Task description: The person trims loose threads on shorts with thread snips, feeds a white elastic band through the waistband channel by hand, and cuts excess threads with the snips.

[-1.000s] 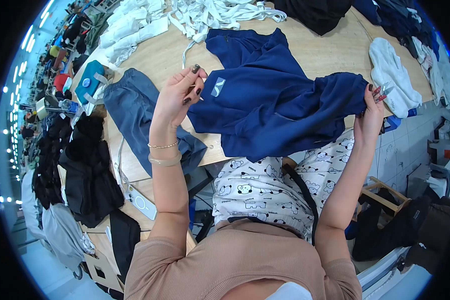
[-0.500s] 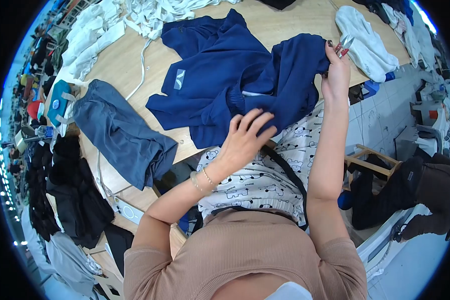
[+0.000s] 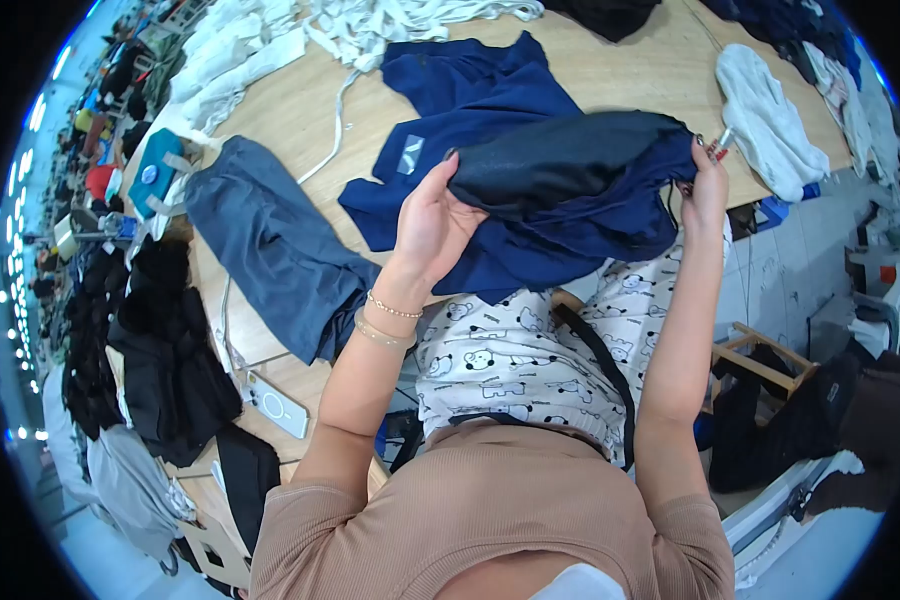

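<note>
A navy blue garment [image 3: 490,90] lies across the table edge and my lap, with a small pale logo patch on it. Between my hands a dark, almost black part of the cloth [image 3: 570,160] is stretched out. My left hand [image 3: 435,225] grips the left end of this dark part, thumb on top. At the other end, my right hand [image 3: 708,185] pinches the garment's edge. Small red-handled snips [image 3: 720,152] are also in my right hand, their blades partly hard to see against a white cloth bundle [image 3: 770,120].
On the table's left lies a grey-blue garment [image 3: 275,245], near a teal case [image 3: 155,172]. White cloth strips [image 3: 240,65] are heaped at the back. A phone [image 3: 277,404] rests lower left, beside black clothing [image 3: 170,350]. A wooden stool [image 3: 765,365] stands at right.
My left hand has moved up and left and taken hold of the cloth. The dark part has come into view, spread between both hands. My right hand has lowered slightly, still holding snips.
</note>
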